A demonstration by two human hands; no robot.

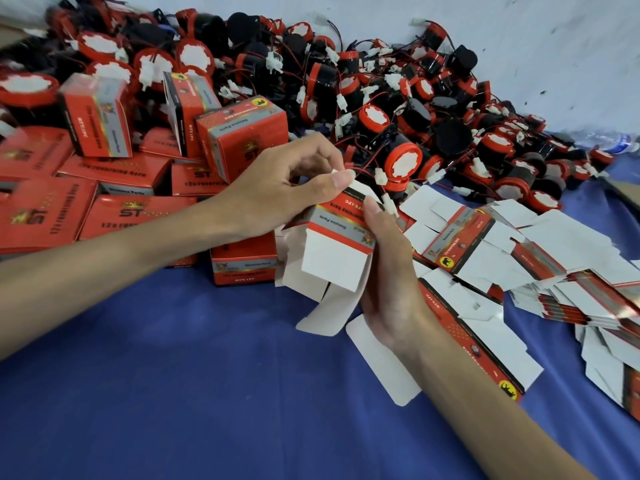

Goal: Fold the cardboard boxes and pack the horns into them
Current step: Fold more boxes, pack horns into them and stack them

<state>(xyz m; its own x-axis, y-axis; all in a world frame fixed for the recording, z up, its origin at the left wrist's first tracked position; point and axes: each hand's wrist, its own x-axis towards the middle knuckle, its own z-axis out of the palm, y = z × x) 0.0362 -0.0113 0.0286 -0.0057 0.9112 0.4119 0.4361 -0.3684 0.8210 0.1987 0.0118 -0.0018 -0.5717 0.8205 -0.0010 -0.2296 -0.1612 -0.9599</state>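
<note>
Blue cloth (173, 393) lies nearest, a soft matte sheet covering the work surface, and both forearms reach over it. In the head view, the right hand (391, 271) wraps its fingers round the side of a half-formed box (337, 244), thumb pressed on the printed red band, while the left hand (294, 178) pinches the upper flap between thumb and forefinger. The box is held in the air, just in front of the finished boxes (104, 188) and beside the flat blanks (485, 244). I judge the step is closing one end: it is better to fold the small side flaps first, then push the tuck flap along its crease (not beside it), keeping the body square. Thin card, glossy red outside and plain white inside, will bend easily and can tear at the slits. The horns (401, 161) behind are round, hard-looking black bodies with red rims, trailing thin red and black wires with white plugs that may tangle.
</note>
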